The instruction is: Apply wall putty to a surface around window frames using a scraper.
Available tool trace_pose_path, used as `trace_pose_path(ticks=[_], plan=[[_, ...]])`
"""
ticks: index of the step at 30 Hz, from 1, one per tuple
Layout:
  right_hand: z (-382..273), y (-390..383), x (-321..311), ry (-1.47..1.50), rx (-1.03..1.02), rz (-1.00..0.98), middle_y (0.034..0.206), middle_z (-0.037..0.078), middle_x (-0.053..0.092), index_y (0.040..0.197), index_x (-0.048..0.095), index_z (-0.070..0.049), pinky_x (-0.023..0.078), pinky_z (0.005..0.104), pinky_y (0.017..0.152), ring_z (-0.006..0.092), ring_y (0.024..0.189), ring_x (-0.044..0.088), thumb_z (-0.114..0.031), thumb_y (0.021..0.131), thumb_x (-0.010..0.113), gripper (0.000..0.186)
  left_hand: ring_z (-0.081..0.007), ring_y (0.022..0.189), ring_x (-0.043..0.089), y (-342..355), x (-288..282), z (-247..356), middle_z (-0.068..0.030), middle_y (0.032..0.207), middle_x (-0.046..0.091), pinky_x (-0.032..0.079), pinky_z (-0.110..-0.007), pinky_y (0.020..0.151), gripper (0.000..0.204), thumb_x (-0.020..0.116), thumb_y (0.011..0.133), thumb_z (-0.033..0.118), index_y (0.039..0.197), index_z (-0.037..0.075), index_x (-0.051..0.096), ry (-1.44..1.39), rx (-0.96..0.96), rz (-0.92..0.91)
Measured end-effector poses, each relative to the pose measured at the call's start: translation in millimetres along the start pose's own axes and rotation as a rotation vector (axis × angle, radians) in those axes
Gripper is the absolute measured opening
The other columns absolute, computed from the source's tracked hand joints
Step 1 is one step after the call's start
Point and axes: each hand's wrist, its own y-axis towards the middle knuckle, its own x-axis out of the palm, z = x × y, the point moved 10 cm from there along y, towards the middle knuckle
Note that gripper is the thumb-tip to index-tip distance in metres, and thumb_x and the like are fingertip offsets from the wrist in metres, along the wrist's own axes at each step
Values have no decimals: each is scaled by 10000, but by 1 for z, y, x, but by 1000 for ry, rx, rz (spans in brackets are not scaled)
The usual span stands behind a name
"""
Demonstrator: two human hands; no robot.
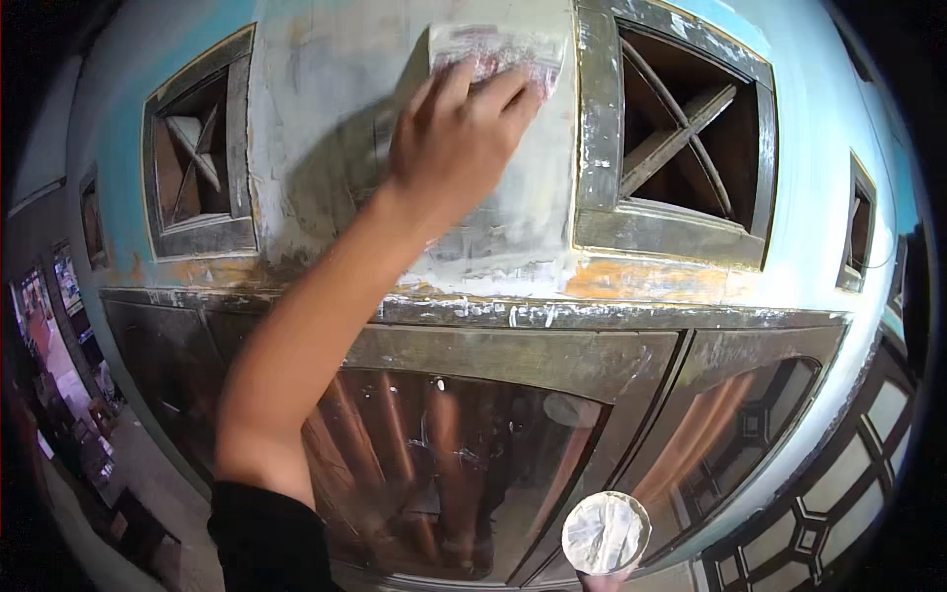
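Note:
My left hand [454, 138], at the end of my bare forearm and black sleeve, reaches up to the pale, patched wall [326, 89] with its fingers closed on a wide, flat scraper [498, 44]. The scraper is smeared with white and reddish material and lies against the plaster between two wooden vents. Low on the right, my right hand [602, 582], mostly hidden, holds up a round container [605, 531] with whitish, putty-like material on top.
Square vents with crossed slats [194, 148] [681, 138] flank the patch. Below runs a paint-spotted ledge [493, 314] over dark wood-framed glass panes [454, 464]. A panelled door or window [829, 493] stands at right; an opening [54, 326] shows at far left.

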Motion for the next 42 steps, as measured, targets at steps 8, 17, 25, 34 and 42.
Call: trace_pose_path(ticks=[8, 17, 25, 34, 42], plan=[[-33, -1, -3, -1130, -696, -357, 1610, 93, 395, 1576, 349, -80, 273, 393, 1252, 253, 1486, 362, -191, 958, 710, 724, -308, 1008, 684, -70, -72, 69, -68, 1160, 737, 573, -352, 766, 248, 675, 845, 109, 1068, 75, 778, -167, -7, -192], [-26, -2, 12, -1802, -873, -199, 1611, 87, 396, 1558, 400, -77, 252, 383, 1259, 250, 1493, 348, -220, 976, 671, 658, -282, 1037, 682, 42, -3, -22, -40, 1195, 729, 563, -412, 876, 236, 633, 927, 69, 1107, 138, 769, -121, -105, 5], [-36, -4, 42, -733, -417, -102, 1613, 94, 400, 1584, 350, -99, 278, 401, 1251, 263, 1490, 360, -292, 1044, 553, 608, -274, 971, 626, -39, -20, 35, 7, 1078, 696, 543, -390, 807, 186, 677, 855, 134, 1016, 97, 761, -144, -27, -17], [-57, 10, -22, -403, -294, -79, 1616, 100, 398, 1599, 319, -105, 283, 411, 1250, 273, 1491, 362, -334, 1076, 487, 595, -312, 999, 665, -57, -79, 29, -51, 1216, 738, 480, -353, 674, 233, 700, 854, 120, 1070, 110, 786, -151, -41, 11], [-77, 24, -52, -791, -488, -154, 1620, 105, 389, 1602, 306, -97, 266, 414, 1258, 280, 1496, 353, -348, 1072, 473, 609, -314, 1098, 640, -79, -34, -15, -46, 1230, 712, 537, -388, 841, 323, 701, 830, 87, 1141, 140, 771, -112, -138, -75]])
